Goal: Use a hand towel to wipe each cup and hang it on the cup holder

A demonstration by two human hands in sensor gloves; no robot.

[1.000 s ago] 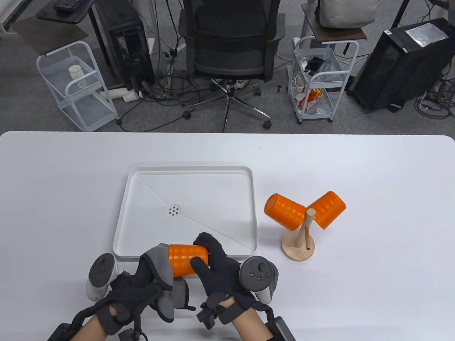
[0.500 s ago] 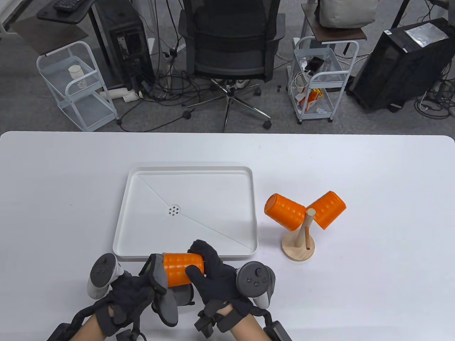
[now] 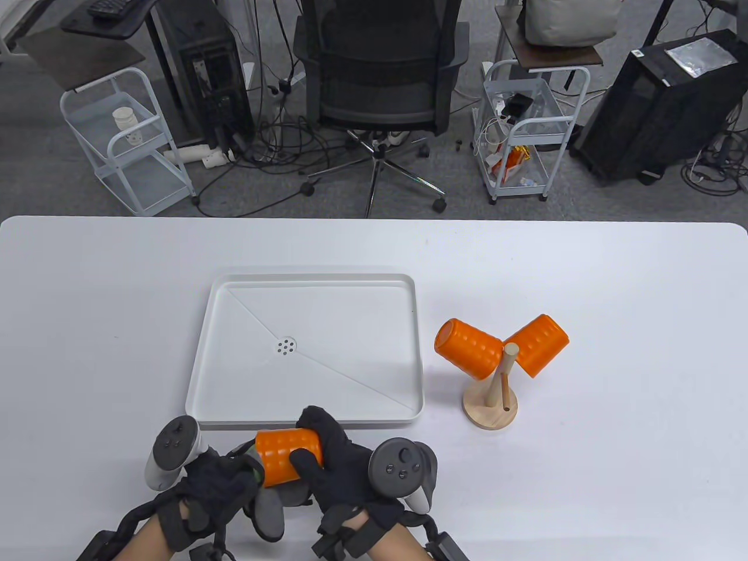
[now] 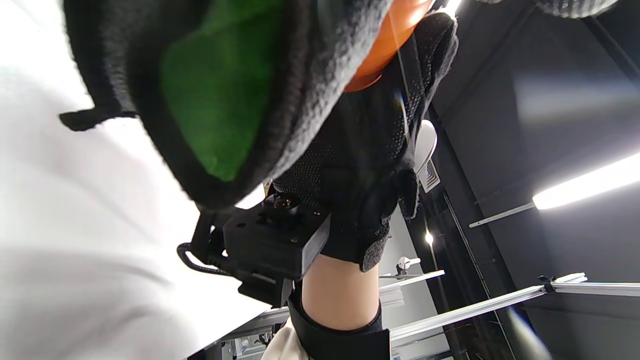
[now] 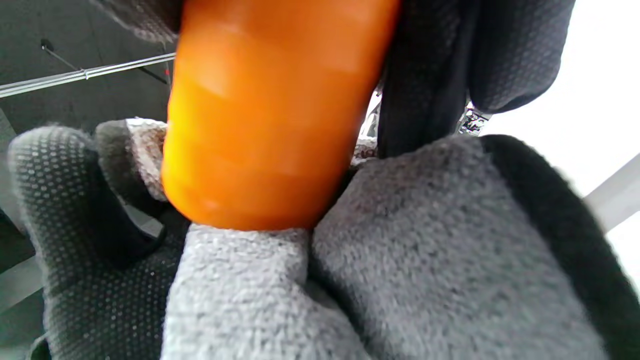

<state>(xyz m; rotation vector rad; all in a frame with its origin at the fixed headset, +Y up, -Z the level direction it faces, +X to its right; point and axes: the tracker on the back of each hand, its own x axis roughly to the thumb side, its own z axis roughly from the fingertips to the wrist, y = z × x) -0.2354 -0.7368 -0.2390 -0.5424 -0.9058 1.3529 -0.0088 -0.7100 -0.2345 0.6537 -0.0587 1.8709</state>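
Table view: right hand grip wraps the orange cup at six o'clock of the tray, just off its near rim; left hand pinches the grey towel. Holder stands at three o'clock, open surface beyond. Right wrist view: towel presses against the cup.

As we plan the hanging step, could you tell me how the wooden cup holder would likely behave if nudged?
The cup holder probably tips rather easily: two orange cups hang high on its slim post above a small round base. It looks stiff and light, so it may slide.

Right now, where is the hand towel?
Table view, bottom centre-left: the grey hand towel is in the left hand, against the left end of the orange cup, just below the tray.
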